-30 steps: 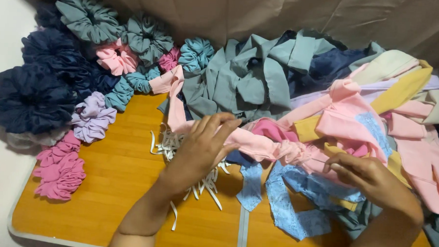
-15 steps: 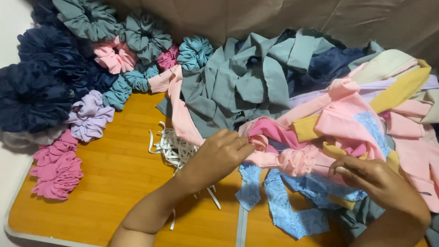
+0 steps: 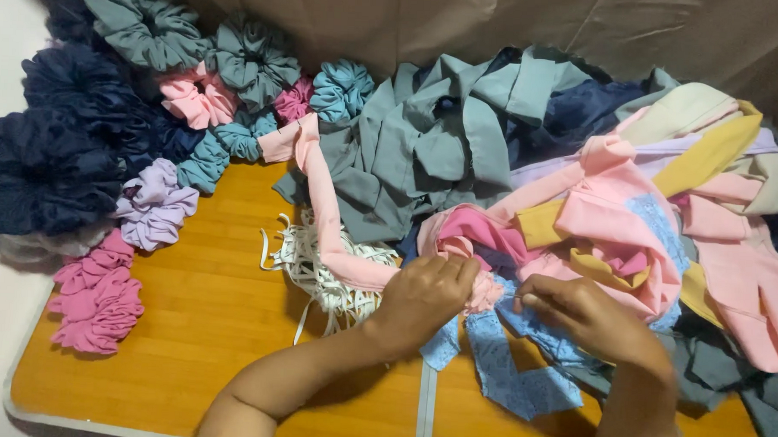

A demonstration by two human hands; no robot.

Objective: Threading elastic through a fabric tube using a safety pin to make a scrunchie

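Head view, looking down on a wooden table (image 3: 187, 323). Left hand (image 3: 425, 297) is curled, fingers closed over a bunched pink fabric tube (image 3: 481, 291) near the table's middle. Right hand (image 3: 588, 316) sits just beside it, fingertips pinched together on the same gathered pink cloth; whether a small tool is between them cannot be told. The pink tube lies over a blue patterned strip (image 3: 504, 369), which spreads on the wood under both hands. Just left of the left hand, a tangle of white elastic bands (image 3: 314, 268) rests on the table, with a long pale pink strip (image 3: 321, 199) running across it toward the back. Behind the hands, a heap of grey-green fabric pieces (image 3: 443, 151); to the right, a mixed pile of pink, yellow and cream cloth (image 3: 665, 202). Along the left edge, finished scrunchies are laid in a curve: navy ones (image 3: 55, 164), a lilac one (image 3: 152, 206), magenta-pink ones (image 3: 97, 294), grey-green ones (image 3: 146, 20), a light pink one (image 3: 195, 95), teal ones (image 3: 342, 88). A beige cloth backdrop (image 3: 499, 24) hangs behind.
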